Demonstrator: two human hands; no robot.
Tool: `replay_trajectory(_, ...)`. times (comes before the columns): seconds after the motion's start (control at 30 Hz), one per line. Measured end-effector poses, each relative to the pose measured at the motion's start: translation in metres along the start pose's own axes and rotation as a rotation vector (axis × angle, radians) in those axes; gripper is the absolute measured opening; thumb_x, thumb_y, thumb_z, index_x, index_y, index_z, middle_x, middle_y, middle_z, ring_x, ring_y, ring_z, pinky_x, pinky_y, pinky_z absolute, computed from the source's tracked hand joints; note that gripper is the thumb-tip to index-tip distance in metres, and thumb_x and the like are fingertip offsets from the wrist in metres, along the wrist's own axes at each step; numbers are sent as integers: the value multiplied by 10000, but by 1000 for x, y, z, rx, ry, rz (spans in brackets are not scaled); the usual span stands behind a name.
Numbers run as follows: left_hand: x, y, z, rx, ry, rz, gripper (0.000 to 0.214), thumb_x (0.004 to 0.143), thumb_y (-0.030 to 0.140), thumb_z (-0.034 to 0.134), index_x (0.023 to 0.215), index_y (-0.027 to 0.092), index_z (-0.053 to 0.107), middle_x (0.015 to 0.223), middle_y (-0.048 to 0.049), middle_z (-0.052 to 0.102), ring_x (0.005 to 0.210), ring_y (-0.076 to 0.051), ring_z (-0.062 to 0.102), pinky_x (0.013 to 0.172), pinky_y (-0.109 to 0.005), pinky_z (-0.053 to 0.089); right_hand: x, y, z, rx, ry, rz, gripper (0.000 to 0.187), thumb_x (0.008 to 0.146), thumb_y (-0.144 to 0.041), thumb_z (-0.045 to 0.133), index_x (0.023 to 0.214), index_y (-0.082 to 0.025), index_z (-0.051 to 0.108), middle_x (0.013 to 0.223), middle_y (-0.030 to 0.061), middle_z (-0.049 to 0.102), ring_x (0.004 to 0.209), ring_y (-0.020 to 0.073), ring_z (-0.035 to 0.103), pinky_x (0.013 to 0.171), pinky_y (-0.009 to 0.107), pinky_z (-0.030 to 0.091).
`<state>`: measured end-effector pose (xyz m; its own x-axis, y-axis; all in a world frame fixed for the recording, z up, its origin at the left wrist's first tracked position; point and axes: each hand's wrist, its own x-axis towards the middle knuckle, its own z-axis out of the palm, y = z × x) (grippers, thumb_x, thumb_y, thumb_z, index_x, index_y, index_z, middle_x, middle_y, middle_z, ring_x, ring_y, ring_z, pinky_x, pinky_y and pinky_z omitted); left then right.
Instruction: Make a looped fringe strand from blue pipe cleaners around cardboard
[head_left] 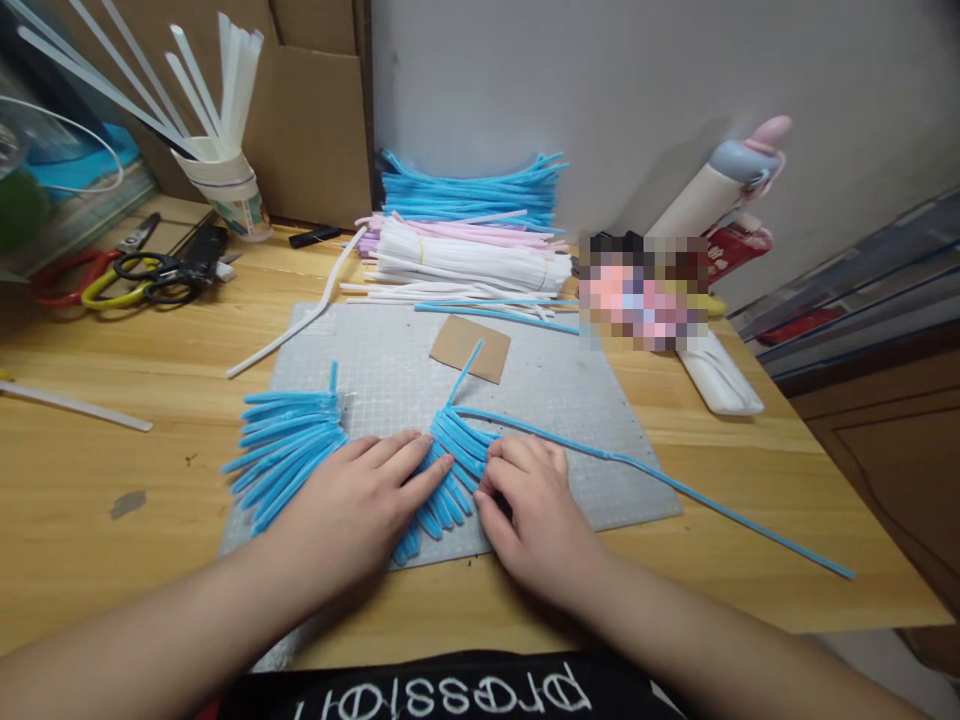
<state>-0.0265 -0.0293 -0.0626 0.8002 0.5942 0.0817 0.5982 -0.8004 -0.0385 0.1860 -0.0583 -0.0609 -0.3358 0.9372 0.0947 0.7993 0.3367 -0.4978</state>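
Observation:
A blue pipe cleaner folded back and forth into a fan of loops (457, 450) lies on the grey cutting mat (555, 400). My left hand (360, 510) rests flat on its left loops, fingers stretched out. My right hand (525, 505) has its fingers curled and pinches the loops at the right side. The unfolded tail of the pipe cleaner (720, 510) runs off to the right across the mat and table. A second folded blue fan (289, 440) lies at the mat's left edge, apart from both hands. A small brown card piece (470, 348) sits behind.
Stacks of blue, pink and white pipe cleaners (472, 225) lie at the back of the wooden table (112, 400). Scissors (142, 275) and a cup of white strips (229, 190) stand at the back left. A white bottle (712, 195) leans on the wall at right.

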Motion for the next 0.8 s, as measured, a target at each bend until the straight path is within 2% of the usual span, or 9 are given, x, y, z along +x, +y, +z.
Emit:
replay_trajectory(0.13, 1, 1, -1, 0, -1, -3, 486, 854, 96, 433, 1317, 214, 529, 1310, -114, 588, 1194, -261, 548, 867, -373, 447, 2, -3, 0, -66, -46, -45, 118, 821, -122, 488, 715, -173, 490, 869, 50, 557, 888, 219, 473, 814, 398, 311)
replay_trajectory(0.27, 0, 1, -2, -1, -8, -1, 478, 859, 106, 442, 1317, 208, 530, 1305, -113, 590, 1190, -265, 547, 872, -375, 447, 6, 0, -13, -36, -113, -58, 87, 858, -173, 520, 772, -183, 521, 874, 33, 571, 879, 206, 492, 813, 389, 307)
replay_trajectory(0.4, -1, 1, -2, -2, -11, 6, 484, 862, 110, 437, 1330, 204, 519, 1317, -106, 583, 1193, -263, 539, 899, -375, 431, 9, 7, -24, -6, -38, -36, 49, 860, -242, 578, 892, -206, 567, 967, 38, 587, 941, 212, 511, 835, 378, 312)
replay_trajectory(0.5, -1, 0, 0, -11, -19, 10, 494, 863, 108, 425, 1340, 207, 509, 1357, -83, 555, 1199, -256, 528, 903, -368, 424, 10, 11, -20, -94, -38, -72, 82, 832, -213, 603, 913, -214, 590, 1018, 46, 598, 986, 233, 515, 847, 388, 303)
replay_trajectory(0.63, -2, -2, 1, -34, -32, 18, 506, 860, 116, 430, 1352, 216, 496, 1414, -51, 506, 1205, -257, 514, 907, -371, 415, 10, 14, -12, -189, 5, -93, 54, 867, -195, 548, 890, -191, 597, 934, 51, 630, 928, 227, 546, 818, 389, 302)
replay_trajectory(0.8, -3, -2, 1, -55, -17, 11, 516, 848, 108, 447, 1349, 216, 499, 1438, -49, 481, 1203, -251, 516, 914, -368, 405, 14, 14, -10, -49, -5, -43, 87, 853, -165, 534, 773, -189, 560, 809, 18, 624, 822, 189, 559, 761, 344, 334)
